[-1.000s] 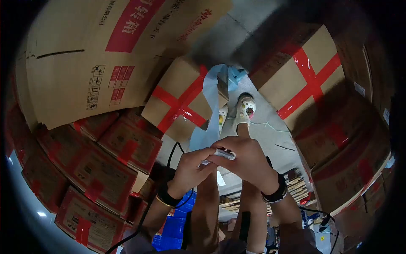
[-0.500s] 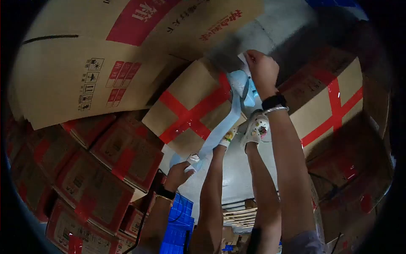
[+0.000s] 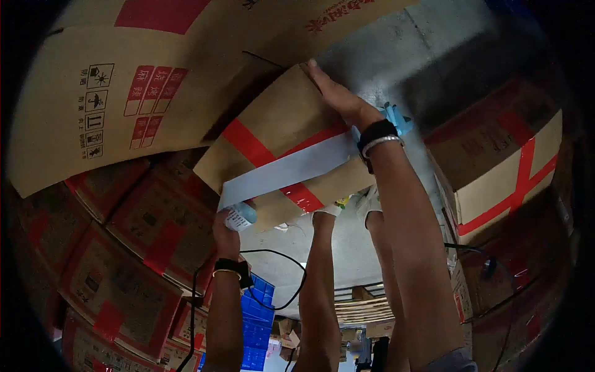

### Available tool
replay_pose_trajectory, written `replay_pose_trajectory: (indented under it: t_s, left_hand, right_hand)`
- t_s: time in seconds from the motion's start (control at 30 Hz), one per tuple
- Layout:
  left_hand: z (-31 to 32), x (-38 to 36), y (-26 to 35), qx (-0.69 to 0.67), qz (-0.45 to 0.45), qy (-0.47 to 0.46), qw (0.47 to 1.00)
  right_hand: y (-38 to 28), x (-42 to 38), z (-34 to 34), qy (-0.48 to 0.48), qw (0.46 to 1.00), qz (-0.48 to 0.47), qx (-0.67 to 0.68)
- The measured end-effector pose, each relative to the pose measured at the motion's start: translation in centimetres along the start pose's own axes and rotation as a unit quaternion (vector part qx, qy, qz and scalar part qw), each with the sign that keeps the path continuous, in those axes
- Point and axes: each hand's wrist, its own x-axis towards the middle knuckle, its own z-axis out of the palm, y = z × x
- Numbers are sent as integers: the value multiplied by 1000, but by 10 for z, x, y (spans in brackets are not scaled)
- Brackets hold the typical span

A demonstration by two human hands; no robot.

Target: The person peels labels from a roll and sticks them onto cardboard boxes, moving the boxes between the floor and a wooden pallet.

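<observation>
Here the left hand (image 3: 228, 230) half-hides the tape roll (image 3: 240, 216); label unreadable.

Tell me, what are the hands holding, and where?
The left hand grips a tape roll around its side. The right hand holds nothing; it presses flat on the box.

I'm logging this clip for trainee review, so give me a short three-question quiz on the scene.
1. True or false: the right hand lies flat on the box.
2. Which hand holds the tape roll?
3. The pale strip runs: A) across the box, over its red cross, B) along the floor, C) around a leg.

Key: 1 true. 2 the left hand. 3 A.
</observation>
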Motion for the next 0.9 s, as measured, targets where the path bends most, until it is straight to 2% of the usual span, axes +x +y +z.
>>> replay_pose_trajectory:
  t_s: [0.07, 0.13, 0.17, 0.23, 0.3, 0.37, 0.4, 0.43, 0.47, 0.53, 0.63, 0.7, 0.77, 0.83, 0.9]
  left_hand:
    - [12, 6, -5, -44, 27, 28, 998]
    - [15, 9, -16, -121, 1, 67, 990]
    - [17, 6, -19, -158, -12, 90, 983]
    - [20, 7, -30, -133, 0, 114, 985]
    - [25, 8, -39, -110, 22, 123, 986]
    - [21, 15, -46, -98, 23, 123, 987]
    - [16, 24, -48, -93, 25, 117, 988]
    - [7, 26, -55, 43, 68, 94, 992]
    - [-4, 27, -63, 175, 116, 83, 974]
    - [21, 17, -37, -72, 45, 84, 993]
    - [17, 26, -39, -58, 55, 50, 996]
    - [13, 31, -45, -63, 88, 12, 994]
    - [28, 24, -38, -62, 72, 63, 993]
    - [36, 10, -35, -63, 71, 85, 992]
    - [34, -17, -42, -69, 93, 83, 990]
  right_hand:
    - [2, 22, -7, -26, 996, 50, 69]
    - [21, 43, -12, -17, 999, 31, 34]
    - [19, 50, -15, -19, 995, -20, -93]
    - [17, 59, -23, -27, 934, -115, -336]
    - [6, 47, -7, -8, 987, -38, -155]
    - [14, 43, -9, 15, 991, -70, -109]
    - [28, 46, -18, 24, 977, -143, -154]
    - [32, 44, -24, 32, 956, -214, -197]
    - [38, 37, -31, 20, 984, -161, -67]
    - [27, 18, -33, -5, 981, -47, 187]
    - [8, 5, -25, 11, 994, -16, 105]
    - [41, 29, -41, 30, 997, -78, 6]
    - [31, 33, -42, 30, 994, -101, 14]
    - [-1, -10, -21, 24, 989, -59, 134]
    - [-13, -36, -19, 5, 985, -116, 129]
